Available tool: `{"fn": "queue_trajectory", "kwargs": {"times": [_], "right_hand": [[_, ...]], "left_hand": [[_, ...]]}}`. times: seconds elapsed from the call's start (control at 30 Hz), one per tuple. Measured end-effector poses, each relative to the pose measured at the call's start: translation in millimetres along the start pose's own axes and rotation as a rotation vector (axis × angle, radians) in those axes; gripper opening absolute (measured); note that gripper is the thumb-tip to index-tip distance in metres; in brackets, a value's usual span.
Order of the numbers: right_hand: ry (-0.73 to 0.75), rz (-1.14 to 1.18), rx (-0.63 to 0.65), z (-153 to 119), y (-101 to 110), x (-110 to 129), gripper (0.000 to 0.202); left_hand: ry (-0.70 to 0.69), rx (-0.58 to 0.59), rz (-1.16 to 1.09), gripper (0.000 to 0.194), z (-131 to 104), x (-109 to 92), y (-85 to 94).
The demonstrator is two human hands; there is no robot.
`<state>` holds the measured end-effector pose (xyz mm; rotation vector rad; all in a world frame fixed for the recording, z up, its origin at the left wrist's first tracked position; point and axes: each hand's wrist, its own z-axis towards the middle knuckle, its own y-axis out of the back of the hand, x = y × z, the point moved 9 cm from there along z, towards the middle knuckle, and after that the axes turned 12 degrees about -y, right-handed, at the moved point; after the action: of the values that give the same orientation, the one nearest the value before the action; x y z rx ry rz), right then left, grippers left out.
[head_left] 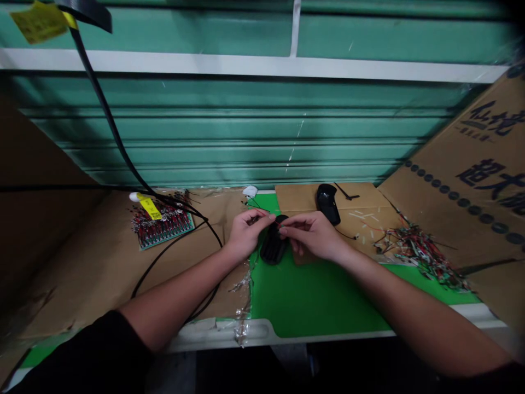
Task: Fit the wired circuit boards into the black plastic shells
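A black plastic housing (272, 246) lies on the green mat (320, 306), directly below both hands. My left hand (249, 231) pinches a thin red wire just above the housing's left side. From the right, my right hand (308, 232) closes its thumb and index finger on the same thin wire, near the housing's top. The fingertips of the two hands are a short gap apart. Thin dark leads stick out behind my left hand. What lies inside the housing is too dark to make out.
A second black housing (327, 203) rests on cardboard behind my right hand. Tangled red and black wires (426, 254) lie at the right. A circuit board panel (166, 232) full of wired parts sits at the left, beside a looping black cable (100, 93). Cardboard walls flank both sides.
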<state>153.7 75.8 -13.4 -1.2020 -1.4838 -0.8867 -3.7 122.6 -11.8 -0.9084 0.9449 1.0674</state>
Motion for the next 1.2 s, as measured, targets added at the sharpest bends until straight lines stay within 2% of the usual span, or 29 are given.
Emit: {"fn": "queue_trajectory", "kwargs": {"times": [0.27, 0.6, 0.73, 0.83, 0.93, 1.0, 1.1, 1.17, 1.2], "right_hand": [[0.080, 0.145, -0.085, 2.1, 9.5, 4.7, 0.043], [-0.126, 0.274, 0.171, 1.6, 3.2, -2.9, 0.043], [-0.127, 0.271, 0.255, -1.8, -1.6, -1.5, 0.038], [-0.113, 0.267, 0.273, -3.5, -1.9, 1.4, 0.036], [-0.063, 0.266, 0.219, -2.0, 7.3, 7.5, 0.035], [-0.020, 0.267, 0.147, 0.8, 18.1, 10.9, 0.035], [0.047, 0.256, 0.025, 4.8, 34.1, 13.6, 0.035], [0.086, 0.230, -0.041, 5.9, 40.6, 15.1, 0.036], [0.100, 0.213, -0.063, 6.0, 42.1, 15.8, 0.037]], "left_hand": [[0.214, 0.003, -0.248, 0.040, -5.4, 23.6, -8.8], [0.137, 0.086, -0.212, 0.045, -0.9, 10.0, -9.7], [0.097, 0.140, -0.156, 0.044, -0.5, 1.8, -13.0], [0.038, 0.176, -0.106, 0.043, 0.4, -6.2, -13.7], [-0.054, 0.131, 0.072, 0.041, -1.2, -13.1, -5.1], [-0.119, 0.118, 0.356, 0.040, -6.1, -17.7, -0.4], [-0.115, 0.235, 0.790, 0.056, -17.4, -15.9, -6.9], [-0.072, 0.324, 0.915, 0.068, -23.8, -10.2, -12.4], [-0.062, 0.362, 0.929, 0.067, -25.6, -7.5, -15.1]]}}
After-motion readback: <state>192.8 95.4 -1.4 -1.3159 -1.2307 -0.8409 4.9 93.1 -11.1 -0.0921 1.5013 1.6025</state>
